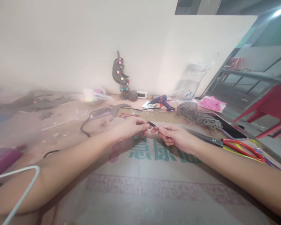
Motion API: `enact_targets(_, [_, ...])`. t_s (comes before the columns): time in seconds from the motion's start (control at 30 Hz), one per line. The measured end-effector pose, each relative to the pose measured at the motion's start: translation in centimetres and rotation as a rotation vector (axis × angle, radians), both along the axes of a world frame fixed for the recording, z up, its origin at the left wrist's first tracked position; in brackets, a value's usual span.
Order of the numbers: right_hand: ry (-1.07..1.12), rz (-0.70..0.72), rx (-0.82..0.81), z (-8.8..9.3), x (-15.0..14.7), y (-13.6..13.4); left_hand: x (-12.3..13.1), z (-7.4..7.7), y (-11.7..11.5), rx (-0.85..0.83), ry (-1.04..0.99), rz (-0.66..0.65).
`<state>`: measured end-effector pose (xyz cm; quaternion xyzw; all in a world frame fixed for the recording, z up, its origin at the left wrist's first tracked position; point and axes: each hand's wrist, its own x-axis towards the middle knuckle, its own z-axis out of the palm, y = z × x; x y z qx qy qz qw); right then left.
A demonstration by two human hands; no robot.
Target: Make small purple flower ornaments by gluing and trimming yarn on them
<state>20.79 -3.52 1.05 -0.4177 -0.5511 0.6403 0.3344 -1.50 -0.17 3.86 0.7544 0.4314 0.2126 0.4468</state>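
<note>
My right hand [172, 136] is closed on a small pair of dark, pointed scissors [152, 125], whose tips point up and left. Close to those tips, my left hand [135, 127] has its thumb and fingers pinched together; what they hold, if anything, is too small to make out. Both hands are above a printed sheet [140, 175] with teal characters. A blue glue gun [161, 101] lies behind the hands. Grey yarn [198, 115] is bundled to the right of it.
Large red-handled scissors [224, 144] and a phone [231, 127] lie at the right. A clear jug [192, 81] stands near the wall, beside a pink cloth [212, 103]. A decorated grey crescent [119, 71] is at the back. A white cable [25, 190] crosses the lower left.
</note>
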Motion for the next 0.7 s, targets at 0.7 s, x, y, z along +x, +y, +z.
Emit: enact_targets(0.7, [0.055,-0.039,-0.02,0.07,-0.13,0.05,-0.03,-0.79,0.65,-0.351,-0.347,-0.078])
